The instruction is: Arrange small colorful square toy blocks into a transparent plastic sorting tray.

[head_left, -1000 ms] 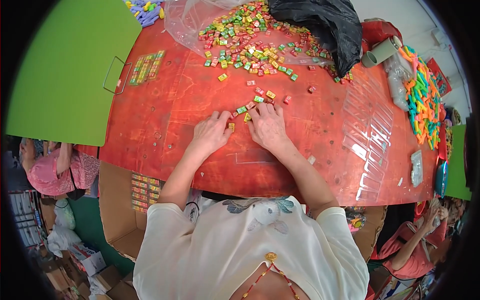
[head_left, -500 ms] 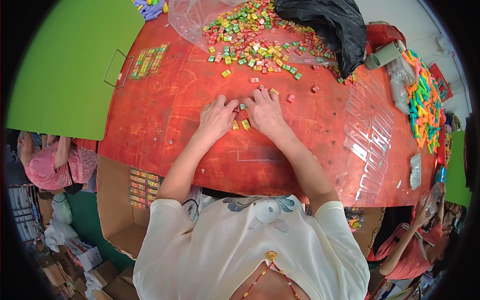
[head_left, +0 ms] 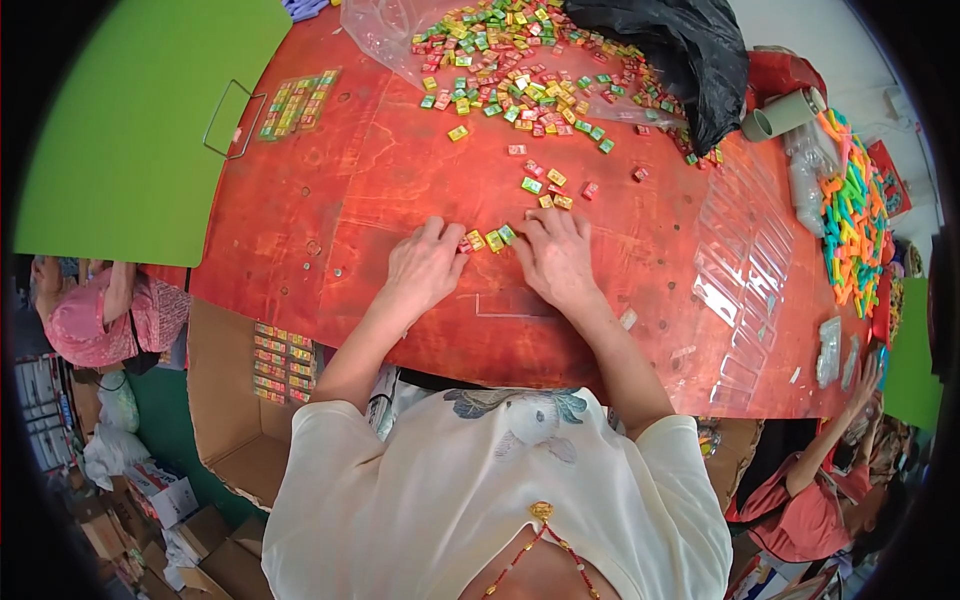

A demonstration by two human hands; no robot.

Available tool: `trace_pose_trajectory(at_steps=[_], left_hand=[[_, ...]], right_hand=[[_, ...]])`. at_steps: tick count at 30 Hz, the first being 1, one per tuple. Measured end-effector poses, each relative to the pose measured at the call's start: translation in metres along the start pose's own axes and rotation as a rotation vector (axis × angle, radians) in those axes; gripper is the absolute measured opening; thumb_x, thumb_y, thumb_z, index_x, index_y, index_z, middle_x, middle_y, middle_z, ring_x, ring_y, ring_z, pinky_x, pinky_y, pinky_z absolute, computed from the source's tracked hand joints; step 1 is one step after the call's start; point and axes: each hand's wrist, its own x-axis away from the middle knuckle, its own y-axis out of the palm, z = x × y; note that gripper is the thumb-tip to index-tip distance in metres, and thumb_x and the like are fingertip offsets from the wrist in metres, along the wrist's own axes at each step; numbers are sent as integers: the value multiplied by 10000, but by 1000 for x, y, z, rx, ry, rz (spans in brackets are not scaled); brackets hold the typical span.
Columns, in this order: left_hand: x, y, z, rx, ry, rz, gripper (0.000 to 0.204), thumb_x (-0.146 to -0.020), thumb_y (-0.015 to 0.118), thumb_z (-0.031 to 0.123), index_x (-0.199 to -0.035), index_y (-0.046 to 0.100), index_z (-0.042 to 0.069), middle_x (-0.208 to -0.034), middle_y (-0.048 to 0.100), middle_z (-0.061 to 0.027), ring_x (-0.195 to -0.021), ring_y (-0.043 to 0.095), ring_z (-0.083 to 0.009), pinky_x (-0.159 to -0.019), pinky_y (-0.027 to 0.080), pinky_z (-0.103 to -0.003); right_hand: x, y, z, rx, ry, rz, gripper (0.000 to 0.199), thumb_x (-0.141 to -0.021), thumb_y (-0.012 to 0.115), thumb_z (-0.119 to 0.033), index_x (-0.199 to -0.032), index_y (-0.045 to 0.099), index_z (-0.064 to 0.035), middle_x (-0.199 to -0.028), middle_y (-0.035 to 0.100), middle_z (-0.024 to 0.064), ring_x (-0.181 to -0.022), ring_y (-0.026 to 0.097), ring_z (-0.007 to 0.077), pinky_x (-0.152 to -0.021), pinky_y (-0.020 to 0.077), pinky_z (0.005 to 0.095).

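A short row of small boxes lies on the red table between my hands. At its left end is a red box (head_left: 464, 244), then come a yellow box (head_left: 476, 240) and another yellow one (head_left: 494, 240), with a green box (head_left: 507, 234) at the right. My left hand (head_left: 425, 265) has bent fingers, their tips against the red box. My right hand (head_left: 558, 258) pinches at the green box from the other side. Just beyond it sit several loose boxes (head_left: 531, 185). A clear plastic tray (head_left: 478, 304) lies nearer my body, partly behind my right hand.
A large heap of small coloured boxes (head_left: 520, 85) spreads across the far side beside a black plastic bag (head_left: 690, 60). Filled clear packs (head_left: 298, 105) lie far left, near a green board (head_left: 130, 130). Clear trays (head_left: 745, 280) and bright plastic pieces (head_left: 850, 220) occupy the right.
Both hands have come nearer my body and spread a little apart. The boxes between them now stand in a row, and several loose boxes beyond my right hand are uncovered.
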Motion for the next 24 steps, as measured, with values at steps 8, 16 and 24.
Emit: trace_pose_trajectory(at_steps=[8,16,24], left_hand=[[-4,2,10,9,26,-4,422,-840,747,262,-1180,582,75,-1057,536,-160,-911,658,-354,-721,569,-466],[-15,21,37,-51,23,48,506,-831,744,340,-1228,576,75,-1056,519,-167,-890,644,-359,-686,559,-476],[-17,34,35,-93,95,134,359,-857,711,276,-1148,612,92,-1015,507,-148,-855,634,-338,-660,549,-474]], right_hand=[[24,-25,17,50,128,-35,246,-840,714,-164,-1067,671,-78,-1080,607,87,-1000,581,292,-952,394,457],[22,-18,13,152,80,-24,245,-817,728,-199,-1019,654,-81,-1024,589,89,-978,573,277,-951,396,462],[8,-3,9,241,33,-12,226,-814,740,-206,-987,641,-100,-1038,599,78,-971,570,264,-943,399,450]])
